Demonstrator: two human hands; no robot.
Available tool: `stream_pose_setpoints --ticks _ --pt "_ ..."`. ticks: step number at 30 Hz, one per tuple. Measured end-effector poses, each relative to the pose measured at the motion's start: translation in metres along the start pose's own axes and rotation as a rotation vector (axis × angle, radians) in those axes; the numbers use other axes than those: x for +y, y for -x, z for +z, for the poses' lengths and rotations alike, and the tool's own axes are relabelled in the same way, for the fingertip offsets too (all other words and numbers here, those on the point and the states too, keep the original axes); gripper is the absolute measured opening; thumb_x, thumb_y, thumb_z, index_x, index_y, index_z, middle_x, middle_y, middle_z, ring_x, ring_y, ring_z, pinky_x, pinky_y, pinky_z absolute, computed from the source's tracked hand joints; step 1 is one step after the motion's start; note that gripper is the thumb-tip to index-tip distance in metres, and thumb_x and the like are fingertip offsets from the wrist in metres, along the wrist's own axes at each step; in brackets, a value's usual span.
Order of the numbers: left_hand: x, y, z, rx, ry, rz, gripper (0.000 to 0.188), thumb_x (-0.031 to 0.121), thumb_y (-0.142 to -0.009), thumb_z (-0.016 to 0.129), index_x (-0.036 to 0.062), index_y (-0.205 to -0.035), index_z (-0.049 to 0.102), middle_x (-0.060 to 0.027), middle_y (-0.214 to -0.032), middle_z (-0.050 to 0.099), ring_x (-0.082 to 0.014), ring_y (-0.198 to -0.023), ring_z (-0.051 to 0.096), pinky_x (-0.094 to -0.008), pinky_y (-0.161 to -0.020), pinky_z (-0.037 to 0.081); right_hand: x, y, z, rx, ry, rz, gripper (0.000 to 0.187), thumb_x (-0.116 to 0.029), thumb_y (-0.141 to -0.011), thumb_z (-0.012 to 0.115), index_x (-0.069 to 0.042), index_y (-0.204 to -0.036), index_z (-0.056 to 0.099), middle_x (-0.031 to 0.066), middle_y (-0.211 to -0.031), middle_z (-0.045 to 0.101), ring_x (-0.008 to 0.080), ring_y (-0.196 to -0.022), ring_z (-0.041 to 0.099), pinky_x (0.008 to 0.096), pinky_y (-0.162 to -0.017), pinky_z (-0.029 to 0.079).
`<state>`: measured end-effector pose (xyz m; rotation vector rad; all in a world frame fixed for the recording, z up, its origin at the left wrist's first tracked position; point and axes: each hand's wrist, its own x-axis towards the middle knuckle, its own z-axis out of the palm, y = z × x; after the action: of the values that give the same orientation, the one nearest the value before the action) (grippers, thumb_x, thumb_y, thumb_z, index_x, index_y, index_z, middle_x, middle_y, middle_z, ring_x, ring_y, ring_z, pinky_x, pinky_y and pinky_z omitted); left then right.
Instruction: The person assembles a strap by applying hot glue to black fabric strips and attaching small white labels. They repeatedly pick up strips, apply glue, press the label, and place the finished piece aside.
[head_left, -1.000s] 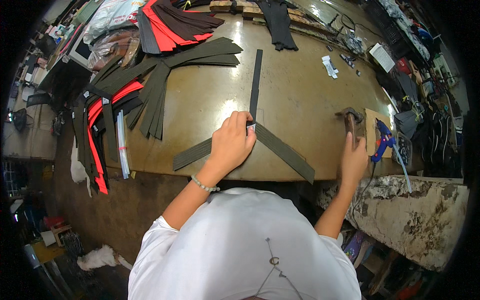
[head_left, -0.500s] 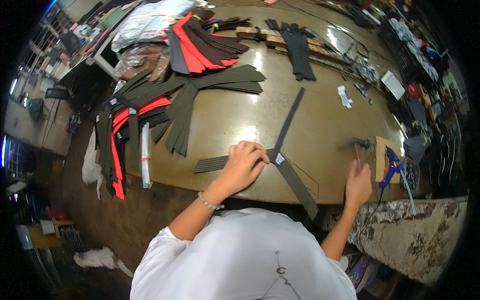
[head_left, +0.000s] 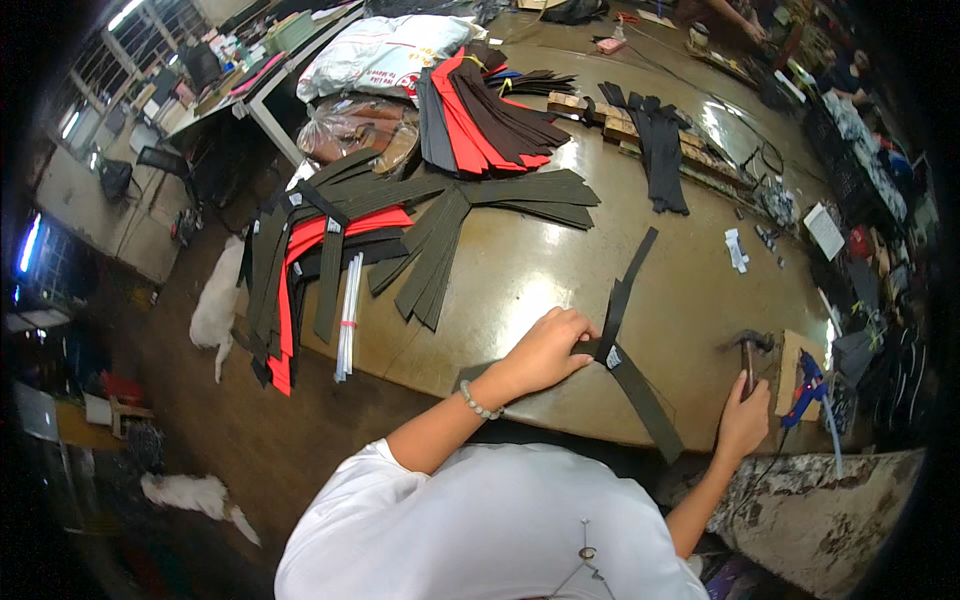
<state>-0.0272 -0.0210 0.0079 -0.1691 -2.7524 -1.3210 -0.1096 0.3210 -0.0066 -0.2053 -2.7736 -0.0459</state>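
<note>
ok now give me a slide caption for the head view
Left hand on dark straps at the table, right hand gripping a hammer near a blue glue gun.

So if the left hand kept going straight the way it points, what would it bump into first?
Most likely the black strip, just ahead of the left hand, though how high the hand sits is hard to judge.

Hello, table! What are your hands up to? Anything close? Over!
Left hand on dark strips, by white label. Right hand gripping hammer. Blue glue gun to its right.
</note>
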Motion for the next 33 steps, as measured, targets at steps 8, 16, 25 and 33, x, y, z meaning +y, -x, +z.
stream_pose_setpoints --ticks 8,16,25,33 --pt "-0.005 -0.011 -0.07 -0.099 0.273 -0.123 0.025 0.021 -0.095 0.064 -0.0005 -0.109 0.067 -0.0073 -0.096 0.071 -0.0142 -0.087 0.063 -0.0303 -0.082 0.051 -0.002 0.0 -0.001 -0.036 -0.008 0.051 0.043 -0.047 -0.1 0.045 -0.005 -0.102 0.055 0.0164 -0.092 0.062 0.0373 -0.084 0.065 0.0484 -0.066 0.052" --pt "-0.03 0.02 -0.233 1.143 -0.132 0.007 0.028 0.023 -0.098 0.062 0.0 -0.112 0.066 -0.001 -0.092 0.064 -0.0084 -0.081 0.054 -0.0243 -0.073 0.045 -0.005 -0.001 -0.004 -0.044 0.002 0.062 0.042 -0.047 -0.1 0.046 -0.005 -0.105 0.055 0.0166 -0.094 0.062 0.0367 -0.084 0.065 0.0475 -0.066 0.052" --pt "-0.186 0.099 -0.215 0.933 -0.719 -0.451 0.024 0.018 -0.091 0.063 -0.002 -0.104 0.062 -0.023 -0.112 0.059 -0.0375 -0.111 0.054 -0.0441 -0.096 0.043 0.0 0.0 0.003 0.043 -0.024 0.016 0.038 -0.043 -0.098 0.05 -0.006 -0.101 0.056 0.0155 -0.092 0.062 0.0367 -0.079 0.065 0.0471 -0.065 0.053" --pt "-0.18 0.089 -0.218 1.042 -0.76 -0.511 0.024 0.011 -0.08 0.072 -0.0002 -0.1 0.063 -0.0176 -0.096 0.065 -0.0366 -0.095 0.061 -0.0444 -0.086 0.046 -0.002 0.002 0.002 0.059 -0.074 0.056 0.033 -0.04 -0.096 0.055 -0.007 -0.095 0.055 0.0134 -0.087 0.061 0.0322 -0.076 0.066 0.0446 -0.062 0.053"
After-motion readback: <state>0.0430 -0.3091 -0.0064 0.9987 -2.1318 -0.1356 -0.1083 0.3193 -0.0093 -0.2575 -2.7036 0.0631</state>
